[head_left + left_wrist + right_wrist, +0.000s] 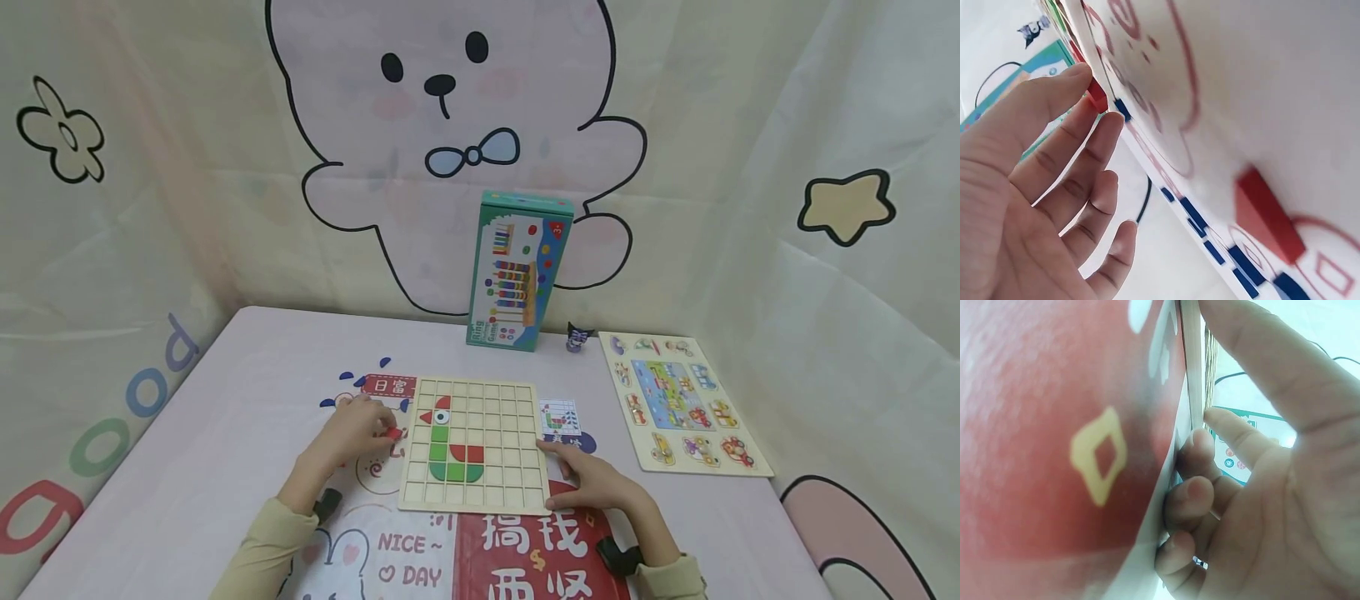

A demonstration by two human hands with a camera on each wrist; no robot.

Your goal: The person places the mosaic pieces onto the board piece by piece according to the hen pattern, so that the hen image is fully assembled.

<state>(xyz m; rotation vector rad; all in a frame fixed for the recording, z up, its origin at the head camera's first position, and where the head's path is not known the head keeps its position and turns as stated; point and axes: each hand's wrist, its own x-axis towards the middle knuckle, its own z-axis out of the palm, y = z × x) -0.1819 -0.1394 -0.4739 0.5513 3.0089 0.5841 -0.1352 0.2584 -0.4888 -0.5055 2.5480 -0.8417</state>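
My left hand pinches a small red block between thumb and fingertips, just off the left edge of a wooden grid board. On the board, red, green and white pieces form a bird-like figure, with an eye on the white tile. My right hand touches the board's right side, its index finger on the edge and thumb near the lower corner. In the right wrist view its other fingers are bent beside the board. Another red block lies on the mat below my left hand.
Several blue pieces lie beyond my left hand. A small pattern card sits right of the board. Farther right is a picture puzzle board. At the back stand a green game box and a small dark figurine.
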